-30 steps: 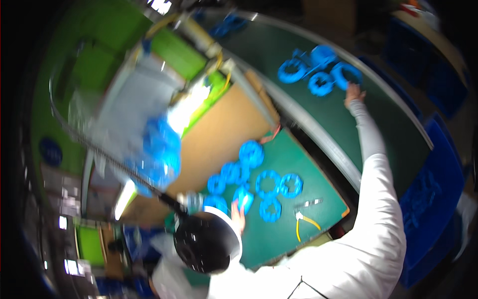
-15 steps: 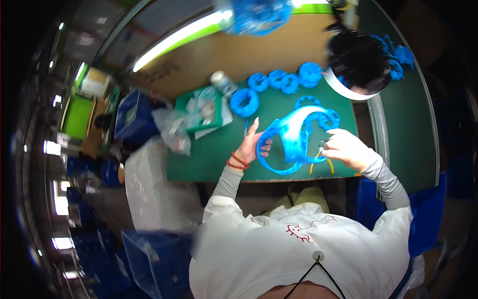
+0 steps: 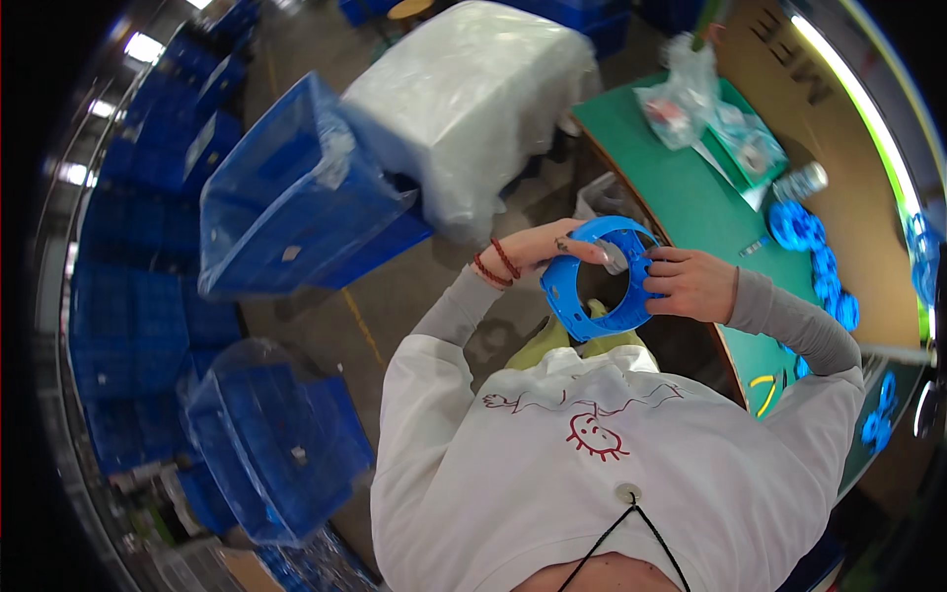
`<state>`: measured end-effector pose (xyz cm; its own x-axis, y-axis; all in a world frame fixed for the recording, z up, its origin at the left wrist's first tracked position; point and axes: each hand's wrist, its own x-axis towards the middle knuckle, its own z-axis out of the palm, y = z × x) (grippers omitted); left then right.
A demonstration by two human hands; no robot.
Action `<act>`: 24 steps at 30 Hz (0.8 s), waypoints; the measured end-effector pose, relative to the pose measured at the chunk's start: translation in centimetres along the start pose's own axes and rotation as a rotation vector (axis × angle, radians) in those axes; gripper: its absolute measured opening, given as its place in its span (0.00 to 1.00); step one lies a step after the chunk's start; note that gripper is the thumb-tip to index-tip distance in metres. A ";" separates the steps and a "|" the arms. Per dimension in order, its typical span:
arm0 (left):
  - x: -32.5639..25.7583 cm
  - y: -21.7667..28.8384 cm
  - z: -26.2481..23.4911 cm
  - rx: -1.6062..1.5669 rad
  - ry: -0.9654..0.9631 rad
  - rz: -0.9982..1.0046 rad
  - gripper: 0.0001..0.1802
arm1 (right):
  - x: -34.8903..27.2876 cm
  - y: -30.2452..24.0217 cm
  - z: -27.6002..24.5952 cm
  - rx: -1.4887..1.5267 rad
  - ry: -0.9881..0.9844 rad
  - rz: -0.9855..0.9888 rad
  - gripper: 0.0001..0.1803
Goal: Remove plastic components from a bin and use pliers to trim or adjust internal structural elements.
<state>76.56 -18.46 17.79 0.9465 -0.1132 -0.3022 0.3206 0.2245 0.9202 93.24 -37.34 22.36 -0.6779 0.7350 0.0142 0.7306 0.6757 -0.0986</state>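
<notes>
A blue plastic ring-shaped housing [image 3: 564,299] with slots in its wall is held between my two hands, in front of my body and just off the table's edge. My left hand [image 3: 560,244], with red beads at the wrist, is closed on its upper left rim. My right hand [image 3: 691,284] grips the right rim with bent fingers. A pale, translucent patch shows inside the ring by my left fingers; I cannot make out what it is. Yellow-handled pliers [image 3: 762,393] lie on the green table [image 3: 651,148], beyond my right forearm.
Several smaller blue rings [image 3: 794,227] lie along the table's far side, near a white bottle [image 3: 801,183]. A green tray [image 3: 769,148] and a clear bag [image 3: 681,94] are farther up. A plastic-covered stack [image 3: 473,89] and lined blue crates [image 3: 286,197] stand to the left.
The view has swung left, from the table toward the crates. Both hands have carried the blue ring from above the table, under the bright light, to beside its edge, and turned it.
</notes>
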 end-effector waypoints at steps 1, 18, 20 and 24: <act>-2.1 -0.9 -1.8 -0.010 0.063 0.011 0.25 | 2.9 1.0 -0.3 -0.034 -0.042 -0.039 0.07; -22.3 -7.8 -27.0 -0.227 1.093 0.385 0.44 | 42.5 14.3 15.0 2.037 0.707 0.584 0.45; -25.8 -7.9 -29.5 -0.294 1.164 0.432 0.44 | 47.7 15.1 14.3 1.920 0.645 0.574 0.46; -31.5 -10.2 -34.2 -0.369 1.427 0.510 0.48 | 58.9 17.2 12.7 1.893 0.394 0.502 0.49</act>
<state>44.77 15.89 9.44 0.1355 0.9773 -0.1631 -0.2450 0.1925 0.9502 64.87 16.86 8.82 -0.2326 0.9532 -0.1929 -0.3629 -0.2691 -0.8921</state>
